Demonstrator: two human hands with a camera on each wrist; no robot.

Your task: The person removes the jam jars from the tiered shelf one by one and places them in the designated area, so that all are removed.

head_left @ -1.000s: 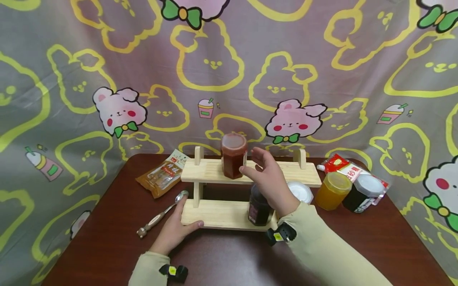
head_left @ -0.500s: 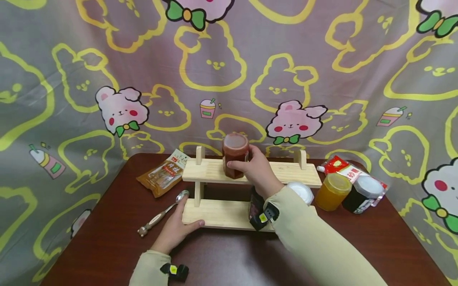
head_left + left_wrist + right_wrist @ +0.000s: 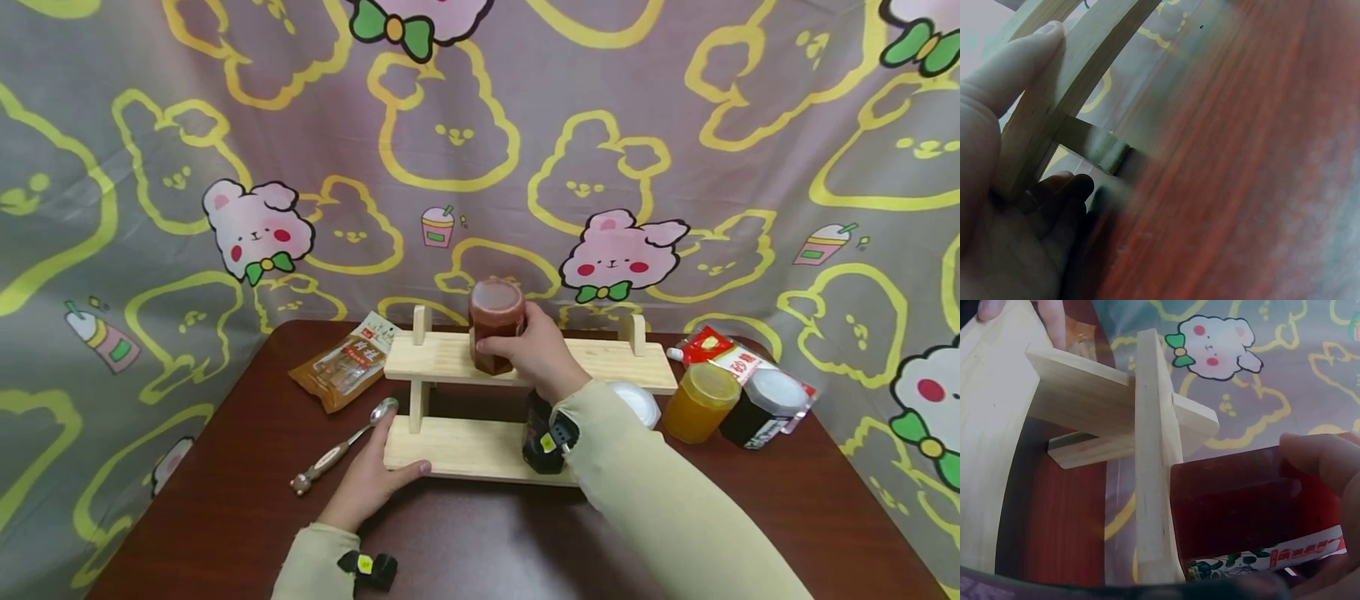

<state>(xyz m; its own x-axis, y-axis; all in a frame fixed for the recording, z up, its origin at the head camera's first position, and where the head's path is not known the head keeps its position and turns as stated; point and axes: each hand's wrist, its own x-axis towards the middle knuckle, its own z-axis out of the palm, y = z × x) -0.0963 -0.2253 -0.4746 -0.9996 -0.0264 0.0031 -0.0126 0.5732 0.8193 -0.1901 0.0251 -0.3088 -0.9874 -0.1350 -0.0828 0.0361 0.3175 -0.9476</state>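
My right hand (image 3: 543, 354) holds a hexagonal jar (image 3: 492, 323) of dark red sauce with a pale lid. Thumb and fingers lie around the jar's sides. It stands on the upper board of a two-tier wooden shelf (image 3: 457, 446); the right wrist view shows its base right at the board and a printed label on its side. My left hand (image 3: 375, 483) grips the left end of the lower board, thumb (image 3: 1019, 65) on top and fingers curled below. A dark jar (image 3: 542, 458) on the lower board is partly hidden by my right wrist.
Right of the shelf are a white lid (image 3: 637, 406), a yellow jar (image 3: 701, 404), a black jar (image 3: 761, 412) with a white lid, and a red-and-white sugar bag (image 3: 723, 350). On the left lie a brown snack packet (image 3: 345, 367) and a spoon (image 3: 322, 462). A patterned curtain hangs behind.
My right hand has moved left from beside the red jar and closed around it. The jar stays on the upper board. My left hand keeps its place on the shelf.
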